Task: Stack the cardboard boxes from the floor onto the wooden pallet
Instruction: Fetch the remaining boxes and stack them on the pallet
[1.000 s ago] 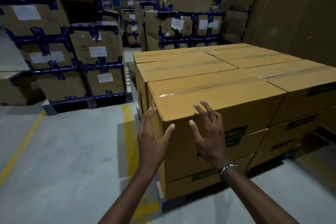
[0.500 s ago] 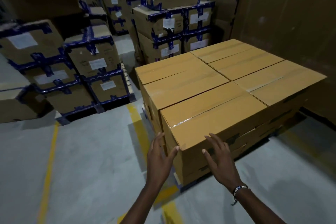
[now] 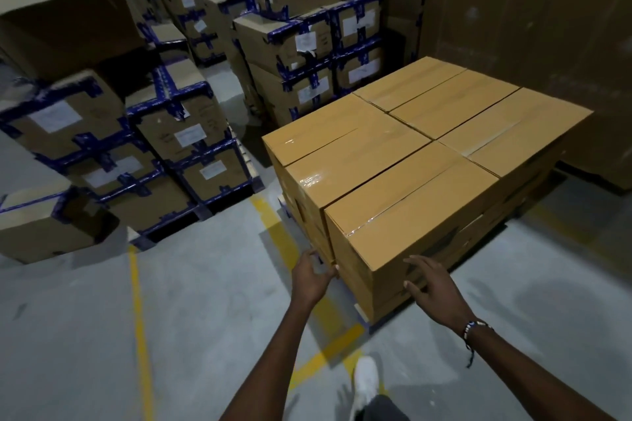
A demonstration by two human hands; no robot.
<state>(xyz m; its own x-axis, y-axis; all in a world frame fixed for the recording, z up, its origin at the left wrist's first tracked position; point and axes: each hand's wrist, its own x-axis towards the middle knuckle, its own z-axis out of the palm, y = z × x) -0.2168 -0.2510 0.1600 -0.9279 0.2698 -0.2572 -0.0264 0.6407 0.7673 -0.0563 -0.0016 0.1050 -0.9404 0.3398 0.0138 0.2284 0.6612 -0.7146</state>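
Observation:
Plain tan cardboard boxes sit in layers on a low pallet (image 3: 364, 316), of which only a pale corner shows. The top layer holds several boxes side by side. The nearest top box (image 3: 417, 205) has clear tape along its seam. My left hand (image 3: 313, 275) touches its near left corner with relaxed fingers. My right hand (image 3: 432, 287) lies with spread fingers against the box's near side face. Neither hand holds anything.
Pallets of brown boxes bound with blue tape (image 3: 181, 133) stand to the left and behind. Tall cardboard crates (image 3: 533, 27) wall off the right. Yellow lines (image 3: 140, 318) cross the grey concrete floor. My white shoe (image 3: 365, 379) is at the bottom.
My view has risen and drawn back from the stack. Both hands slid down from the top edge of the near box to its lower corner and side face.

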